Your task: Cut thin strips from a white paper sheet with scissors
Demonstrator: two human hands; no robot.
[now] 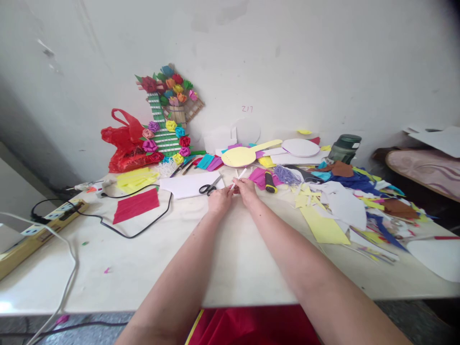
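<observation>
My left hand (pixel 220 200) and my right hand (pixel 246 189) meet over the middle of the table, fingers closed. Between them they pinch a thin white paper strip (pixel 238 178), which slants up to the right; its lower end is hidden by the fingers. Black-handled scissors (pixel 208 188) lie just left of my left hand, on a white paper sheet (pixel 183 186). A yellow paddle-shaped cutout (pixel 240 156) lies beyond my hands. To the right are magenta paper (pixel 259 177) and a yellow-and-black utility knife (pixel 270 182).
Paper scraps (pixel 347 203) cover the right side, with a dark green bottle (pixel 344 148) behind. A flower-decorated craft (pixel 166 120) and red plastic bag (pixel 124 143) stand at the back left. A black cable (pixel 132 236) runs from a power strip (pixel 53 218); red crepe paper (pixel 136 205) lies nearby.
</observation>
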